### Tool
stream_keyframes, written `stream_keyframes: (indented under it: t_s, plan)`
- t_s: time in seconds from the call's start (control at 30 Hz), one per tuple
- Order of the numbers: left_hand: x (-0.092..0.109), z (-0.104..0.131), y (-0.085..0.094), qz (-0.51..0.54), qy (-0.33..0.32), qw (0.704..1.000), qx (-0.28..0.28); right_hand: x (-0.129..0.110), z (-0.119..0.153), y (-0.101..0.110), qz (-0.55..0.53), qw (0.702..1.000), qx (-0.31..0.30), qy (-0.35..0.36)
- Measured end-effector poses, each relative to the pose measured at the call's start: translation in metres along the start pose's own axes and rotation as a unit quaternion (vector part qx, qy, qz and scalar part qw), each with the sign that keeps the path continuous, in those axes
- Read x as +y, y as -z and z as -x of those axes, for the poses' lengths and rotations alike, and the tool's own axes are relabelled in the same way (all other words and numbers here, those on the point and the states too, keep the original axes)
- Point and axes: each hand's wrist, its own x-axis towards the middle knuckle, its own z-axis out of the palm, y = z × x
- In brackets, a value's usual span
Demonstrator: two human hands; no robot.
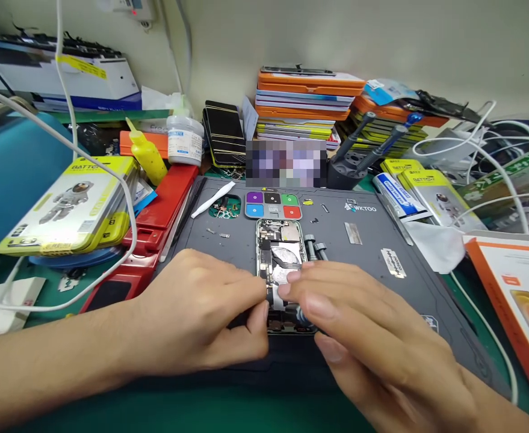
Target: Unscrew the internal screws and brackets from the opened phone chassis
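Note:
An opened smartphone (284,249) lies on the dark work mat, its circuit board, metal covers and a white inner area exposed. My left hand (201,310) is closed in a pinch at the phone's left edge. What its thumb and forefinger grip is hidden. Over the phone's lower right side, my right hand (381,337) has its fingers stretched out, the tips at the white inner area. A small bluish object (301,314) shows partly beneath its forefinger; I cannot make out its kind. Two grey screwdrivers (310,246) lie just right of the phone, partly covered by my right hand.
A colored magnetic tray (273,205) sits above the phone, near a white plastic spudger (213,199). Razor blades (393,263) lie on the right of the mat (358,240). Battery boxes (72,201), a white jar (185,140), a screwdriver stand (348,168) and cables surround it.

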Motion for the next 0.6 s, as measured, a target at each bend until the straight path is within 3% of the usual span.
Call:
stream_keyframes:
  t_s: [0.33,0.6]
  plan:
    - [0.0033,-0.0034,0.0054,-0.015,-0.013,1.0,-0.011,0.0035,-0.0044,-0.0043,-0.005,0.999,0.02,0.039]
    - [0.0035,-0.0044,0.0019,-0.063,-0.034,0.997,0.035,0.0088,0.0004,-0.0073,-0.003,0.998,0.06,0.022]
